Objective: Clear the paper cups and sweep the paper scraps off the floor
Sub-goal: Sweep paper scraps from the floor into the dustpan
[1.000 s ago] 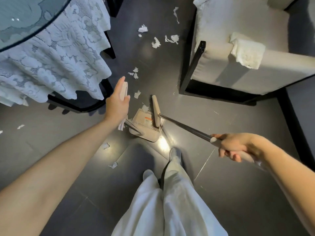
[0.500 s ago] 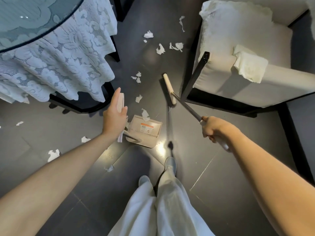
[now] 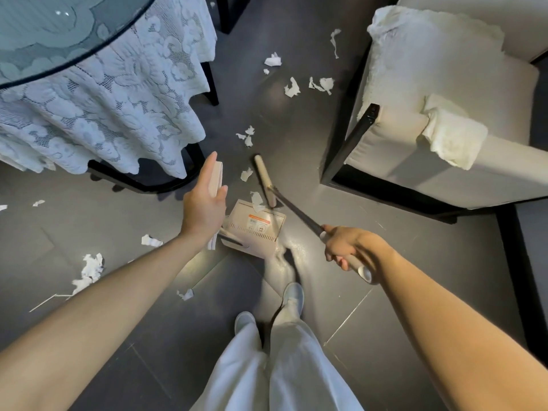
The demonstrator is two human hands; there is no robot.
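Cups: none in view, so I cannot tell whether they are cleared.
Sweeping: judged to be under way and well short of done, since most scraps [image 3: 292,87] lie loose on the floor [image 3: 341,298].
Scraps, far: a cluster lies at 12 to 1 o'clock from the dustpan [image 3: 258,229], between the table [image 3: 59,40] and the chair [image 3: 444,84].
Scraps, near: a few lie at 12 o'clock, just beyond the broom [image 3: 264,177].
Scraps, behind: several more lie at 8 to 9 o'clock, well apart from the dustpan, and one small piece lies at 7 o'clock.
Dustpan: it sits on the floor just ahead of the feet, with its mouth toward 12 o'clock.
Dustpan contents: one scrap [image 3: 256,201] lies at the lip. The bed is otherwise bare, with its sticker showing.
Broom: the head rests on the floor at 12 to 1 o'clock of the dustpan, just beside the lip, with the lip scrap between them.
Left hand [image 3: 203,207]: it holds the dustpan's flat upright handle, thumb on one side and nearly straight fingers on the other.
Right hand [image 3: 345,247]: its fingers are curled tight round the broom's grip, at 3 o'clock of the dustpan.
Left to do: draw the far cluster in, then turn to the pieces at 8 to 9 o'clock.
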